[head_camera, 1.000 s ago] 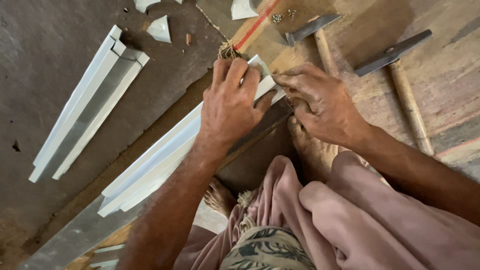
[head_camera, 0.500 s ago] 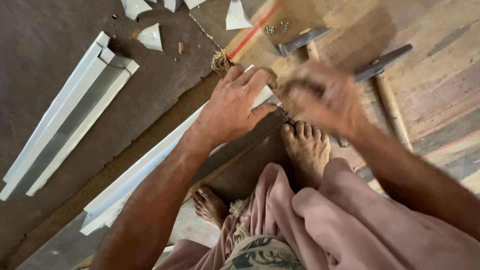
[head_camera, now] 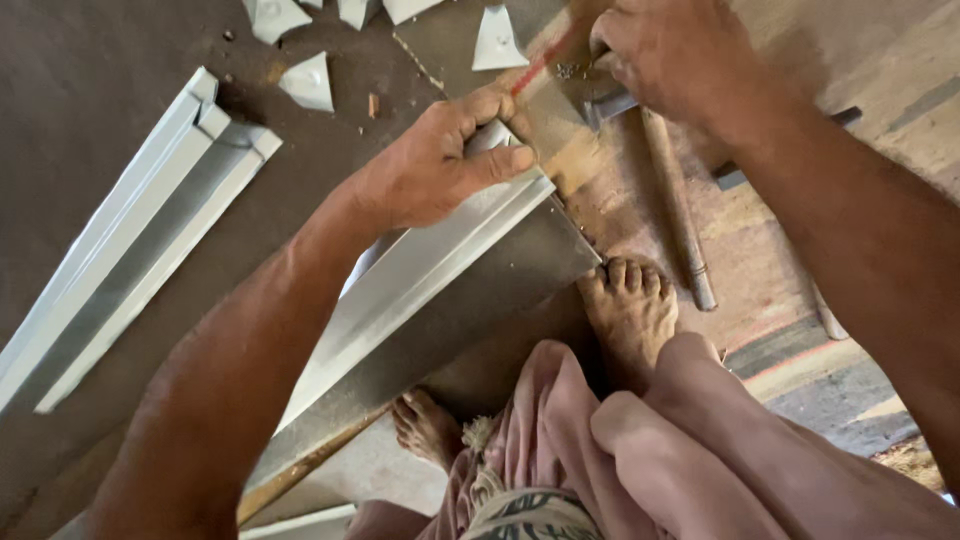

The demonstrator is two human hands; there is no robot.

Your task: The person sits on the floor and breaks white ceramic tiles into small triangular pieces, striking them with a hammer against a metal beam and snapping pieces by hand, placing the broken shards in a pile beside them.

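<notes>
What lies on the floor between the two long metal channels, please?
In the head view, only bare dark floor separates the left channel from the channel under the left hand; white offcuts lie farther up.

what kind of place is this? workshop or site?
Likely an informal floor-level metal workshop. The left hand pins a long metal profile down, the right hand is at a hammer, and cut metal scraps litter the ground.

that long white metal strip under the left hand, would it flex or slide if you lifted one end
The metal strip is long, thin and folded lengthwise, so it probably stays fairly stiff but sags a little when lifted. Its glossy face looks slippery, which may be why the left hand presses it down. It looks light, so a push would likely slide it.
</notes>
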